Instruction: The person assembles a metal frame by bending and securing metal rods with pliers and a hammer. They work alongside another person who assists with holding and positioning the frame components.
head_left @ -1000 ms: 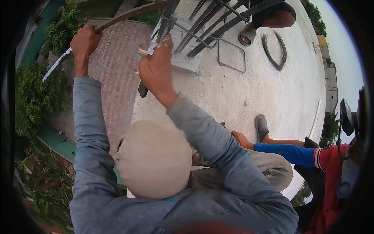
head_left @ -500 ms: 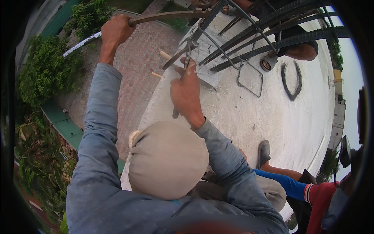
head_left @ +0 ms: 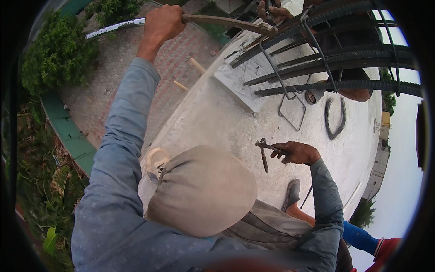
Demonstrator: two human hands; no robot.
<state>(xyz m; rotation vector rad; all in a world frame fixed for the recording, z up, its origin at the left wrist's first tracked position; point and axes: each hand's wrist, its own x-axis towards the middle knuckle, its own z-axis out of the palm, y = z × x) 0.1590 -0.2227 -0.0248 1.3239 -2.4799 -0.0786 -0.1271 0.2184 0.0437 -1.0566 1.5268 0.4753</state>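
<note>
My left hand, raised at the upper left, grips a long rusty metal bar. The bar's notched end meets a ribbed steel rod of the rebar bundle. Lower, over the pale concrete slab, my right hand is closed round one handle of a pair of pincers. The other handle hangs free, so the tool is spread. Tie rings of thinner steel run around the rebars. My bent knee rises in front of me.
Beyond the slab's left edge lies a paved yard far below. A wire coil and a square steel ring lie on the slab. A whitish container stands beside my knee. Other people's hands and a blue sleeve show nearby.
My right hand has drawn back from the rebars, to the right and nearer, with the pincers. My left hand has shifted right and up with the bar.
</note>
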